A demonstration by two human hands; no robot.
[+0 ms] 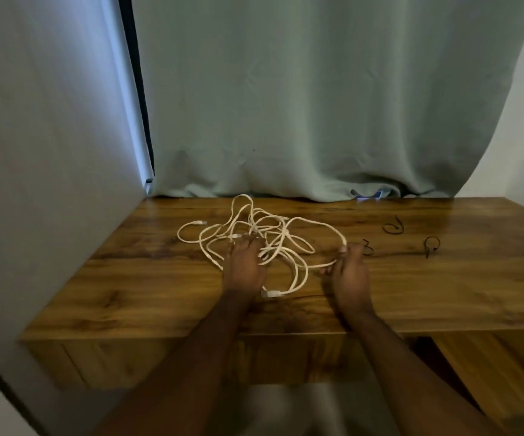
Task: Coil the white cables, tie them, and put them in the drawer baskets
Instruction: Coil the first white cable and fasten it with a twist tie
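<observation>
A loose tangle of white cables [254,228] lies on the wooden desk [443,294], left of centre. My left hand [244,265] lies on the tangle's near side with strands running between its fingers. My right hand [350,272] pinches a long loop of white cable at the tangle's right end. A white plug [271,293] lies between my hands near the front. Three black ties lie to the right: one [368,247] beside my right hand, one [393,227] farther back, one [431,245] at the far right.
A grey-green curtain [317,105] hangs behind the desk. A grey wall panel [50,152] closes the left side. Drawer fronts [128,360] run under the desk's front edge, shut. An opening [436,357] shows under the desk at the right.
</observation>
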